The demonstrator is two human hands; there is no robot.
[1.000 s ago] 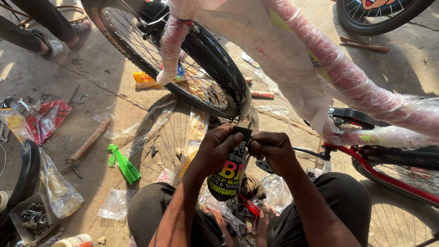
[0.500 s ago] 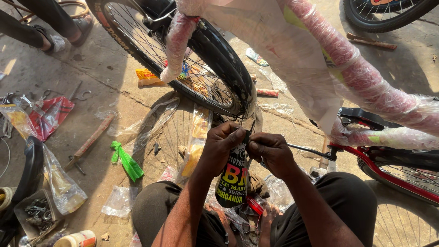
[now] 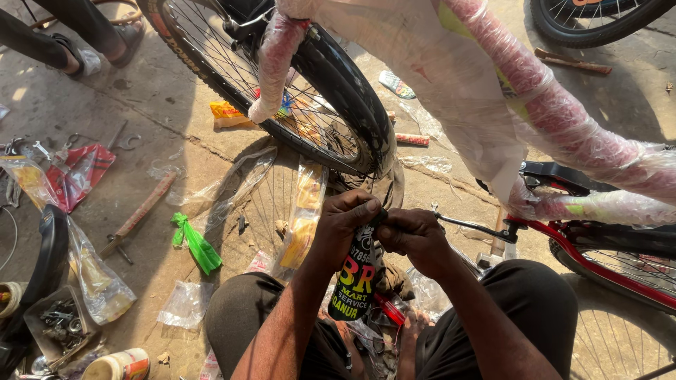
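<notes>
Little has shifted since earlier: both hands, left (image 3: 345,218) and right (image 3: 415,236), stay pinched shut on the black printed rubber mudflap (image 3: 357,281) at lower centre; it looks light and floppy, best gripped at its top edge.

Black printed mud flap (image 3: 357,281), hanging upright below the rear tyre (image 3: 352,105).

Bicycle repair yard: wrapped bike frame (image 3: 563,119), wheel (image 3: 282,91), hammer (image 3: 137,214) (bare concrete floor (image 3: 141,141)).

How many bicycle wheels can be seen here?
3, perhaps more hidden: a large front wheel at top centre, a tyre at the top right corner, and a spoked wheel at lower right.
</notes>
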